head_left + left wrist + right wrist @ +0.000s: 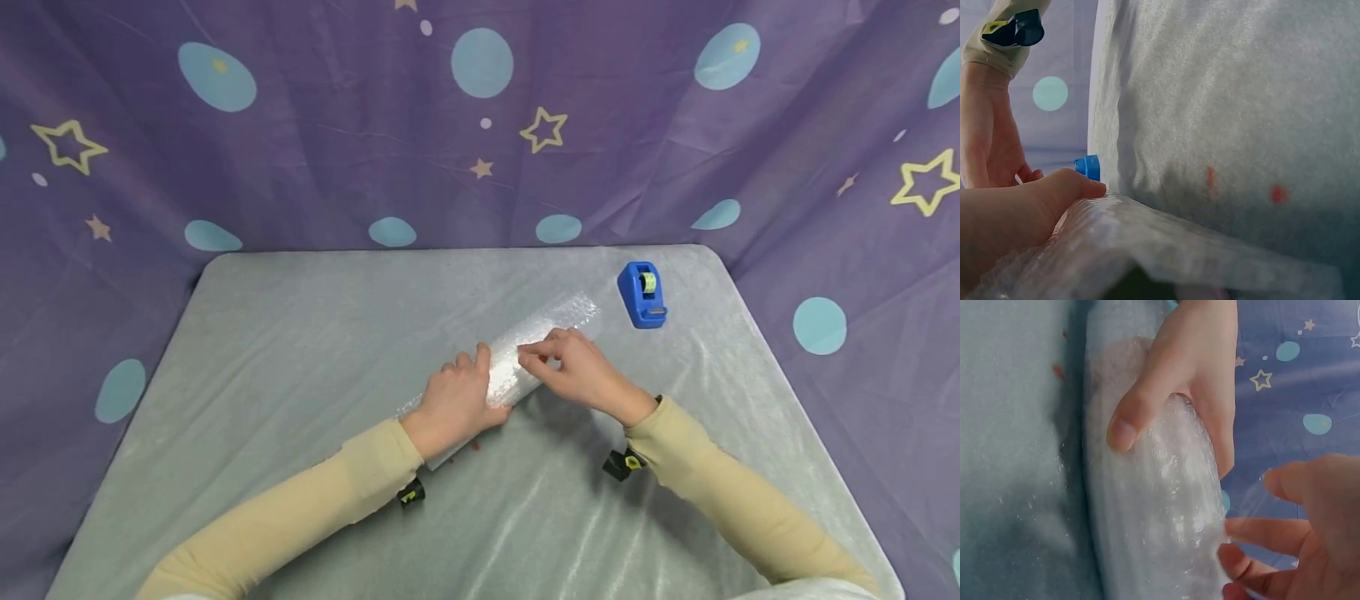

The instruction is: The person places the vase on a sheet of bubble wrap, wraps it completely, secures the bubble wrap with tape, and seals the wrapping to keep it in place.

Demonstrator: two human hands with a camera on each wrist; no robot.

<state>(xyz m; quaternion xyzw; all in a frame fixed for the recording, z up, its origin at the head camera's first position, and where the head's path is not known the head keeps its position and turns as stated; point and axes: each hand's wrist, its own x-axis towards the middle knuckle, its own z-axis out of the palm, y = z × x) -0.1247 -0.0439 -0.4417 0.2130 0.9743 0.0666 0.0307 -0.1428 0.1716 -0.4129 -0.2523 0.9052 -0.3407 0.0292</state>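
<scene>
A long roll of clear bubble wrap [506, 379] lies slantwise on the table. My left hand [459, 396] grips its near-left part, with the thumb along the near side and the fingers over the top. In the right wrist view that thumb presses on the shiny plastic [1154, 512]. My right hand [577, 371] is at the roll's middle, its fingers bent and touching the upper side. The right wrist view has its thumb and forefinger apart. Something dark [1135, 284] shows through the wrap in the left wrist view; its kind is unclear.
A blue tape dispenser [642, 296] with a small roll of tape stands at the back right of the table. Grey cloth [300, 333] covers the table. Small red marks [1279, 194] lie near the roll. A purple patterned curtain [337, 125] surrounds the back and sides.
</scene>
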